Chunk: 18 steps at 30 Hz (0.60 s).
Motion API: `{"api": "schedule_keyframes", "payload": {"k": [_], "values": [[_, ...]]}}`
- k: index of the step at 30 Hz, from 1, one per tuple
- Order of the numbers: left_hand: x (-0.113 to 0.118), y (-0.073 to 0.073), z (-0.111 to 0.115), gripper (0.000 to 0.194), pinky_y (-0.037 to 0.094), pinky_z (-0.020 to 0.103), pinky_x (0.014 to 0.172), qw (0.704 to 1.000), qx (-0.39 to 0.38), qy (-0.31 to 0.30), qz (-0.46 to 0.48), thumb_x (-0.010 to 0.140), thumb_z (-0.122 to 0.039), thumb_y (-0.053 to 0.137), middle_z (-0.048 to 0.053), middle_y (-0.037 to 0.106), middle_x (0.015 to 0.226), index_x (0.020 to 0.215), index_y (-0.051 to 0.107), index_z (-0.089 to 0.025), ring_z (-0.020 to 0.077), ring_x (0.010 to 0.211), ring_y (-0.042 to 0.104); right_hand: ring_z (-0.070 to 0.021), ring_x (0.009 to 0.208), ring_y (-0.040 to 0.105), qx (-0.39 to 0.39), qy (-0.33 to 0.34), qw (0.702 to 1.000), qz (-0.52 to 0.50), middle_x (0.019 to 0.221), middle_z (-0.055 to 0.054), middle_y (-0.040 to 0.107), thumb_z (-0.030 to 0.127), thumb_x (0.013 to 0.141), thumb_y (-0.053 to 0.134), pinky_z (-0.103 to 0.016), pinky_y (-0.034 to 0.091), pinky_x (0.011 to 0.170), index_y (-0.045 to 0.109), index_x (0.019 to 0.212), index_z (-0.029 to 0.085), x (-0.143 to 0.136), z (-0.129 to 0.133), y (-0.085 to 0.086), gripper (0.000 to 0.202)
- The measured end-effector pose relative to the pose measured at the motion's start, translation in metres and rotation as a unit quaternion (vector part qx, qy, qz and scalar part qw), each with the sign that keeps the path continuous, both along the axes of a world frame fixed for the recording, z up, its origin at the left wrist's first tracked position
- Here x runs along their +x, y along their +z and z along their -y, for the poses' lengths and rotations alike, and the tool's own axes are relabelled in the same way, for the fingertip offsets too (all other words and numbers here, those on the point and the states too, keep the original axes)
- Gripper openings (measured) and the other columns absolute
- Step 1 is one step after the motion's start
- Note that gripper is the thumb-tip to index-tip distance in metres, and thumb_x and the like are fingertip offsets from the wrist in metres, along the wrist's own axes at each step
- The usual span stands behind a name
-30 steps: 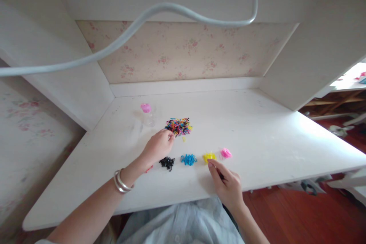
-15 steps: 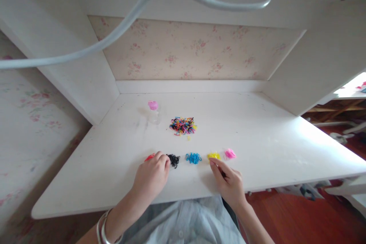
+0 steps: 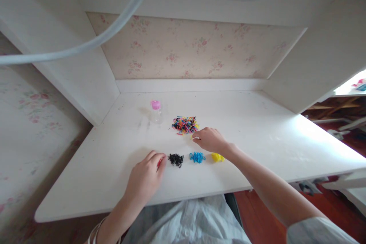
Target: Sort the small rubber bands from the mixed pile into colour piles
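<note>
A mixed heap of small colored bands [image 3: 185, 125] is lying just beyond the fingertips of the right hand [image 3: 211, 140], which is now reaching to its near edge after leaving the yellow pile [image 3: 217, 157]. A yellow scrap [image 3: 191, 136] is showing right at those fingertips; thumb and forefinger are curving close together, though whether they are gripping it cannot be told. The shift is leaving the yellow pile uncovered, nearer the wearer than the right fingers, while the forearm is crossing the area where a pink pile was showing. The left hand [image 3: 145, 171] is staying low, its fingers bending over the red pile [image 3: 159, 162], which is peeking out beside the thumb; whether they are pinching any of it cannot be seen. The black pile [image 3: 175, 159] is sitting just right of the left fingertips, and the blue pile [image 3: 197, 157] is resting farther right, on the wearer's side of the right fingers. Beyond the left fingers, a clear container [image 3: 156, 116] with a pink top [image 3: 155, 104] is occupying the white desk [image 3: 114, 175].
</note>
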State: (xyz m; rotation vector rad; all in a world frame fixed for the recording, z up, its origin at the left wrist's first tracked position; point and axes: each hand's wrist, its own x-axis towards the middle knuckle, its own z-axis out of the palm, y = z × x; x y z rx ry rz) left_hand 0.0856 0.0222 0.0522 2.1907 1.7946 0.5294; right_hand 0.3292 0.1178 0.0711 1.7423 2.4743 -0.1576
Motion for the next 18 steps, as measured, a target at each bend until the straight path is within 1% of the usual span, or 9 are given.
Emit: {"api": "schedule_keyframes", "payload": {"k": [2,4,7,10,12,14,16,18], "values": [[-0.013,0.0,0.001,0.027,0.046,0.024,0.073,0.999,0.023,0.015,0.029,0.093,-0.037,0.037,0.001,0.065,0.096,0.094,0.062,-0.025,0.0142,0.08,0.062,-0.0212,0.085,0.064,-0.005,0.009,1.0,0.002,0.094,-0.006,0.07,0.038,0.088,0.044,-0.028,0.042,0.071,0.07,0.097,0.03,-0.005,-0.006,-0.007,0.028],[-0.028,-0.003,0.003,0.026,0.046,0.024,0.073,0.997,0.051,0.033,0.055,0.092,-0.038,0.04,0.002,0.065,0.096,0.095,0.061,-0.024,0.0145,0.082,0.062,-0.0215,0.086,0.064,-0.007,0.016,1.0,0.005,0.093,-0.007,0.07,0.035,0.089,0.042,-0.029,0.042,0.072,0.07,0.093,0.027,-0.008,-0.01,-0.011,0.03],[-0.051,-0.015,0.005,0.026,0.046,0.024,0.071,0.992,0.078,0.064,0.075,0.09,-0.04,0.044,0.002,0.065,0.092,0.095,0.062,-0.022,0.0146,0.079,0.06,-0.0206,0.084,0.064,-0.005,0.021,1.0,0.006,0.09,-0.008,0.07,0.031,0.09,0.04,-0.028,0.041,0.073,0.07,0.085,0.023,-0.008,-0.01,-0.011,0.031],[-0.067,-0.031,0.006,0.028,0.046,0.025,0.07,0.988,0.091,0.096,0.077,0.089,-0.042,0.044,0.003,0.065,0.088,0.094,0.063,-0.021,0.0151,0.075,0.059,-0.0173,0.081,0.063,0.002,0.019,1.0,-0.002,0.087,-0.004,0.07,0.034,0.091,0.039,-0.025,0.04,0.071,0.069,0.087,0.025,-0.001,-0.006,-0.007,0.032],[-0.073,-0.038,0.006,0.03,0.046,0.025,0.07,0.986,0.092,0.113,0.082,0.088,-0.044,0.045,0.003,0.064,0.086,0.093,0.063,-0.02,0.0152,0.075,0.059,-0.014,0.075,0.062,0.01,0.017,0.999,-0.04,0.083,-0.002,0.071,0.035,0.091,0.039,-0.022,0.039,0.067,0.07,0.088,0.026,0.008,0.0,-0.004,0.033],[-0.075,-0.042,0.005,0.031,0.046,0.024,0.07,0.985,0.088,0.121,0.089,0.087,-0.045,0.046,0.002,0.064,0.084,0.092,0.063,-0.02,0.0148,0.074,0.059,-0.0115,0.068,0.061,0.016,0.011,0.994,-0.11,0.077,0.0,0.071,0.035,0.091,0.039,-0.02,0.039,0.063,0.071,0.089,0.026,0.021,0.011,-0.001,0.033],[-0.075,-0.043,0.005,0.031,0.045,0.024,0.07,0.986,0.079,0.12,0.09,0.087,-0.046,0.046,0.001,0.063,0.082,0.091,0.063,-0.02,0.0141,0.073,0.059,-0.0107,0.064,0.061,0.021,-0.007,0.983,-0.181,0.076,0.0,0.071,0.035,0.09,0.041,-0.019,0.04,0.061,0.072,0.09,0.025,0.034,0.025,0.0,0.033],[-0.074,-0.043,0.004,0.031,0.045,0.023,0.069,0.987,0.07,0.117,0.086,0.087,-0.046,0.045,0.0,0.064,0.082,0.091,0.063,-0.021,0.0136,0.073,0.059,-0.0112,0.065,0.062,0.032,-0.034,0.974,-0.22,0.08,0.0,0.072,0.035,0.09,0.042,-0.019,0.043,0.061,0.073,0.092,0.025,0.048,0.04,-0.001,0.032]]}}
